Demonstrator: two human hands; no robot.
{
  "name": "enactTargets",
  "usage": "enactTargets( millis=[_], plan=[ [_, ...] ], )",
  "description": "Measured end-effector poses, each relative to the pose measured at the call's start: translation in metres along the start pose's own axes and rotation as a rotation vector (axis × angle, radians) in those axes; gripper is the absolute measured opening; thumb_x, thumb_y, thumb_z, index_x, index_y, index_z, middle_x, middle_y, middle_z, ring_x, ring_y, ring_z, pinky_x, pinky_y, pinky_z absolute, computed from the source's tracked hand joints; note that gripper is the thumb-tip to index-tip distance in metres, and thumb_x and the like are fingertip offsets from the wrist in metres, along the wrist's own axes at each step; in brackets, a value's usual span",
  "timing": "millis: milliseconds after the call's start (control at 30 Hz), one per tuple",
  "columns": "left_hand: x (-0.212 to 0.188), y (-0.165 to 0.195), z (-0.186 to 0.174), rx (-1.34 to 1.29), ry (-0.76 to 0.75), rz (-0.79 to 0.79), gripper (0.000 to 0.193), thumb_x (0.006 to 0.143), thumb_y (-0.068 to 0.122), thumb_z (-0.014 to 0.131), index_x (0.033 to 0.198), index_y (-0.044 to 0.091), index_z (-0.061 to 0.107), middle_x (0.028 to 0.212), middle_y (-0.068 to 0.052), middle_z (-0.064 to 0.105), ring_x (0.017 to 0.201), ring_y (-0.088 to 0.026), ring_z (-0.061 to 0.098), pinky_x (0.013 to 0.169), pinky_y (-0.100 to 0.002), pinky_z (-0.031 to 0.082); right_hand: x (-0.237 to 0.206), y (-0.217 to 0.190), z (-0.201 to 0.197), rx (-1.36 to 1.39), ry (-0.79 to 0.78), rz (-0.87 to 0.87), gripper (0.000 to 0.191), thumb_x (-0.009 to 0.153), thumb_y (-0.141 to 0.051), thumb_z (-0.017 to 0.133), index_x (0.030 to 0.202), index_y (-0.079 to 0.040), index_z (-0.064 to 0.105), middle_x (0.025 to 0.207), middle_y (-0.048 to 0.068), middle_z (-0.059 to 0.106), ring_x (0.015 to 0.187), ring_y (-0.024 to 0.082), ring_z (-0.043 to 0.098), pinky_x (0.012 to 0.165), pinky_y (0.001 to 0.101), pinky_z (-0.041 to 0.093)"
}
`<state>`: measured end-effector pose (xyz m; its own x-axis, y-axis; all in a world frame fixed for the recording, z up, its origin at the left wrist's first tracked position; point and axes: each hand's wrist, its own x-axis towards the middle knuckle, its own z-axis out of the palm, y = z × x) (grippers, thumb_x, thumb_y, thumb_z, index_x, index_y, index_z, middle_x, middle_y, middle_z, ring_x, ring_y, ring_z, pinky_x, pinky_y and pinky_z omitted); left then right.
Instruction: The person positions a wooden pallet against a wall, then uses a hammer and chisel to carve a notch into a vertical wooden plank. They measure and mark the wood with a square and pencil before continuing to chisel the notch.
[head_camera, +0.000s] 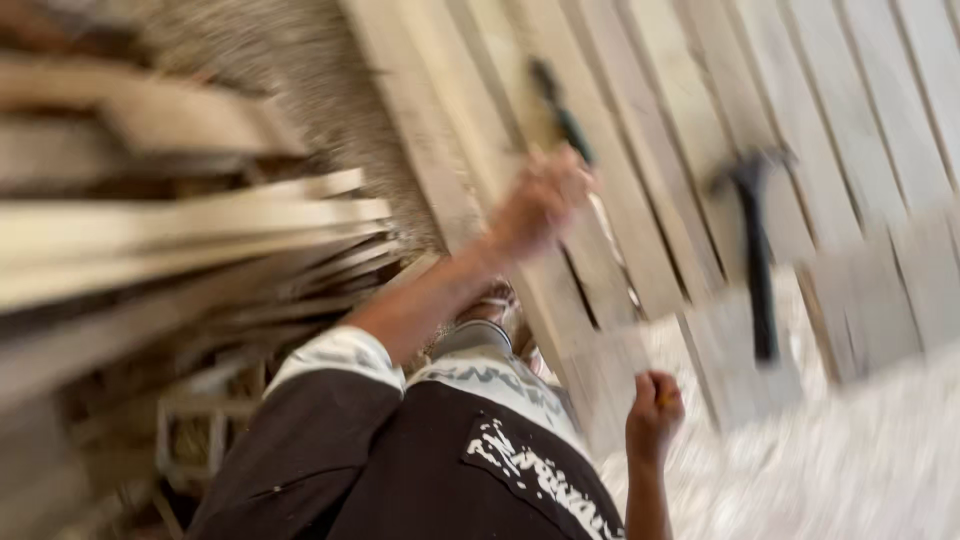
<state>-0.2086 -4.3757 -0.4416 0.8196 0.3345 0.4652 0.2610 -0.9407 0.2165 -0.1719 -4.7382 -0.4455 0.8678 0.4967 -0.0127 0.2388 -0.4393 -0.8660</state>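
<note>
Your left hand (540, 205) is raised over the planks (640, 130) near the middle of the blurred view. Its fingers look curled around a dark-handled tool (560, 110) that points toward 12 o'clock. Your right hand (655, 405) sits toward 5 o'clock with the fingers pressed into a fist; I cannot tell whether it pinches anything small. A hammer (757, 250) lies on the planks toward 3 o'clock, well apart from both hands, its handle running toward 6 o'clock. The step in hand looks like work on the plank surface with that tool. As a judgement, the next move calls for a steady head and a firm hold, and the hammer would need a reach across from your right hand. A stack of slats (180, 230) fills the 9 o'clock side, and pale shavings (860, 450) cover the ground toward 4 o'clock. No packages or signs show; the only marking is white print on your dark shirt (400, 460) at 6 o'clock.
</note>
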Motion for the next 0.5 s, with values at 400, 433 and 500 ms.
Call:
enactTargets(
  millis=[400,433,500],
  plan=[
    [-0.309,0.188,-0.099,-0.308,0.162,-0.905,0.034,0.097,0.033,0.072,0.079,0.007,0.06,0.078,-0.007,0.062,0.071,-0.02,0.063,0.068,-0.04,0.057,0.062,-0.017,0.096,-0.541,-0.825,-0.538,0.021,0.105,-0.024,0.073,0.104,-0.004,0.068,0.084,0.004,0.064,0.069,0.016,0.058,0.06,0.0345,0.048],
    [-0.322,0.201,-0.105,-0.263,0.245,-0.952,0.032,0.095,0.032,0.072,0.08,0.007,0.059,0.078,-0.008,0.061,0.07,-0.02,0.062,0.065,-0.04,0.057,0.063,-0.011,0.103,-0.469,-0.864,-0.542,0.024,0.107,-0.025,0.072,0.099,-0.003,0.066,0.08,0.005,0.063,0.069,0.017,0.056,0.061,0.0354,0.047],
    [-0.354,0.222,-0.117,-0.162,0.38,-1.044,0.029,0.095,0.029,0.072,0.082,0.007,0.058,0.078,-0.007,0.06,0.068,-0.02,0.062,0.06,-0.037,0.057,0.067,0.001,0.114,-0.327,-0.923,-0.517,0.035,0.112,-0.026,0.069,0.089,0.0,0.062,0.073,0.007,0.061,0.07,0.019,0.052,0.063,0.0372,0.044]
  ],
)
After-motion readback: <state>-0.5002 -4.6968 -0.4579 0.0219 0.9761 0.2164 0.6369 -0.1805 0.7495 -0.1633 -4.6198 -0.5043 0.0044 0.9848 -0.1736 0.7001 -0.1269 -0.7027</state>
